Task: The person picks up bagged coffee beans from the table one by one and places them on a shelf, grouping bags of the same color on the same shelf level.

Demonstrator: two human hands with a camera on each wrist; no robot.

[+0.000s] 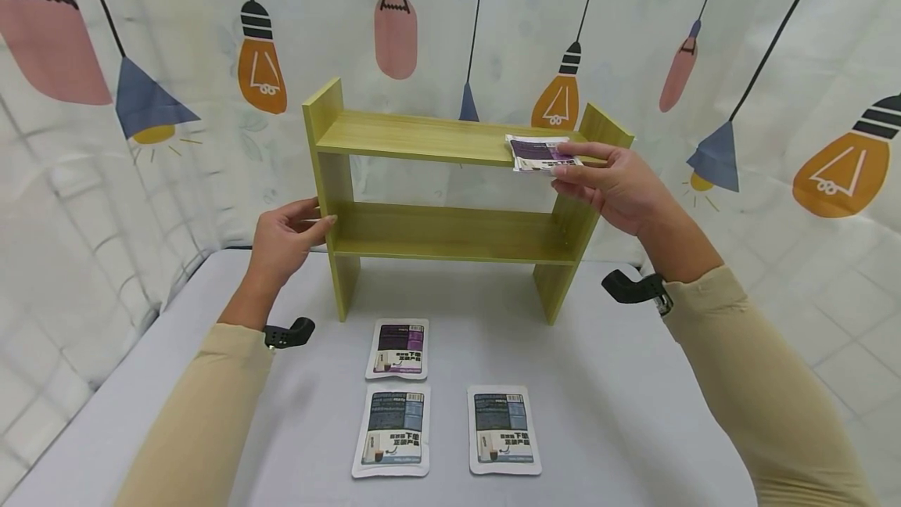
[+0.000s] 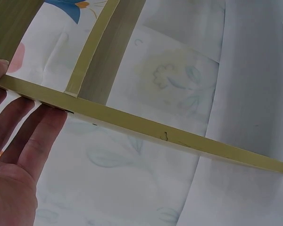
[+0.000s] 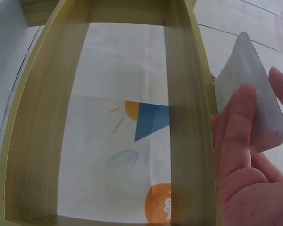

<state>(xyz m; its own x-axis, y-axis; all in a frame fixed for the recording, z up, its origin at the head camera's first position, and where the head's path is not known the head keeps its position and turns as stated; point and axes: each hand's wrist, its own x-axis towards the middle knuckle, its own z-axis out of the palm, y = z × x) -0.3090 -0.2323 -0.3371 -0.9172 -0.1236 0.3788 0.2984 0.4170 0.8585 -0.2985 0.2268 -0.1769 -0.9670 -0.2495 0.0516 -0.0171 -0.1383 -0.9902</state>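
Note:
A yellow-green two-tier wooden shelf (image 1: 450,233) stands upright at the back of the table. My left hand (image 1: 288,237) holds its left side panel (image 2: 132,123), thumb on one face and fingers against the other. With thumb and fingers, my right hand (image 1: 622,186) pinches a flat white packet with a purple label (image 1: 531,153) at the right part of the top board (image 1: 422,135). In the right wrist view the packet's plain back (image 3: 245,66) shows beside the shelf's edge; whether it touches the board I cannot tell.
In front of the shelf, a purple-labelled packet (image 1: 398,349) lies on the white-covered table (image 1: 303,413). A blue-labelled packet (image 1: 394,425) lies just below it, and another blue-labelled packet (image 1: 503,429) to the right. A curtain with printed lamps (image 1: 450,37) hangs behind.

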